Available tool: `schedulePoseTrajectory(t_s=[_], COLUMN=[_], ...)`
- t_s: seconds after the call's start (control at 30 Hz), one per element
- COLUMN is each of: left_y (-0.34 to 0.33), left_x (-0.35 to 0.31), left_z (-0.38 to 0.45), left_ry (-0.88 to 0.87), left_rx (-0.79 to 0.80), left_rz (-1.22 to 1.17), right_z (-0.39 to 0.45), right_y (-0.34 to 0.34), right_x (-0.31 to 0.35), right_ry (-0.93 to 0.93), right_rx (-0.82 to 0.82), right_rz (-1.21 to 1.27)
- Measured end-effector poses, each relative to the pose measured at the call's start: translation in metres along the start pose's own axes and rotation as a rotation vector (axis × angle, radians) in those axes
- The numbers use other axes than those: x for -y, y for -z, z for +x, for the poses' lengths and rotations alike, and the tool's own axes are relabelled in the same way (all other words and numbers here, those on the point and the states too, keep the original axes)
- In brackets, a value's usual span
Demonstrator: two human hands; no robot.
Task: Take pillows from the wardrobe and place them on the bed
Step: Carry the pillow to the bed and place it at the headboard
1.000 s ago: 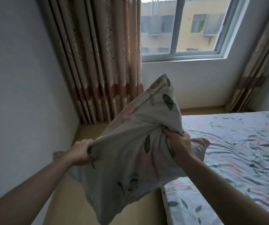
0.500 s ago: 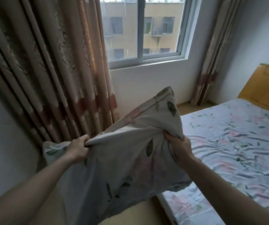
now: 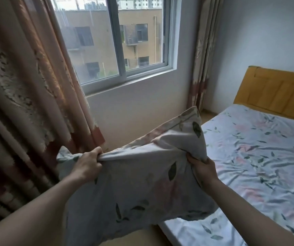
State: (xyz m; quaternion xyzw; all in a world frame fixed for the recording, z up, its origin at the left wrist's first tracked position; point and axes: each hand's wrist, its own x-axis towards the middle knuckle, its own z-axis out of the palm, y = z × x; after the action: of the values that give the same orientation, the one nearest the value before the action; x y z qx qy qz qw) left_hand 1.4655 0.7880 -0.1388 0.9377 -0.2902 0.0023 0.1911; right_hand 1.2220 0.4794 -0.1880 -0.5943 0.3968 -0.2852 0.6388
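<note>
A pale pillow [image 3: 139,185] printed with leaves and faint pink flowers hangs in front of me, held up by its top edge. My left hand [image 3: 87,164] is clenched on its upper left corner. My right hand [image 3: 203,169] grips a bunch of fabric near the upper right. The pillow's right side overlaps the near corner of the bed [image 3: 260,164], which wears a matching floral sheet. The wardrobe is out of view.
A yellow wooden headboard [image 3: 274,93] stands at the right. A patterned curtain [image 3: 27,96] fills the left, a second curtain [image 3: 203,55] hangs right of the window [image 3: 117,41]. A strip of wooden floor [image 3: 142,237] runs between curtain and bed.
My view has swung to the right, bringing the headboard and more of the bed into sight. The pillow stays held in both hands and has shifted toward the bed.
</note>
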Motion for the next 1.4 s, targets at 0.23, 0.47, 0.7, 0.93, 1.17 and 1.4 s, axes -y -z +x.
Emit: schedulePoseTrajectory(t_s=[0.23,0.47,0.7,0.93,1.17,1.4], left_y=[-0.004,-0.014,-0.02,-0.02,-0.046,-0.069], left_x=[0.017,0.05,0.09,0.095,0.061,0.021], left_z=[0.144,0.275,0.398,0.513,0.614,0.704], left_ry=[-0.053,-0.132,-0.282,-0.48,-0.679,-0.869], left_rx=[-0.007,0.003,0.039,0.046,-0.009,-0.065], left_rz=[-0.002,0.007,-0.04,-0.046,-0.102,-0.139], right_z=[0.111,0.189,0.25,0.283,0.354,0.423], right_y=[-0.072,-0.142,-0.221,-0.269,-0.288,-0.297], right_x=[0.017,0.03,0.023,0.03,0.038,0.046], right_ry=[-0.017,-0.024,-0.065,-0.113,0.037,0.111], right_rx=[-0.051,-0.112,-0.26,-0.367,-0.5,-0.636], right_rz=[0.013,-0.019,-0.077,-0.151,-0.276,-0.446])
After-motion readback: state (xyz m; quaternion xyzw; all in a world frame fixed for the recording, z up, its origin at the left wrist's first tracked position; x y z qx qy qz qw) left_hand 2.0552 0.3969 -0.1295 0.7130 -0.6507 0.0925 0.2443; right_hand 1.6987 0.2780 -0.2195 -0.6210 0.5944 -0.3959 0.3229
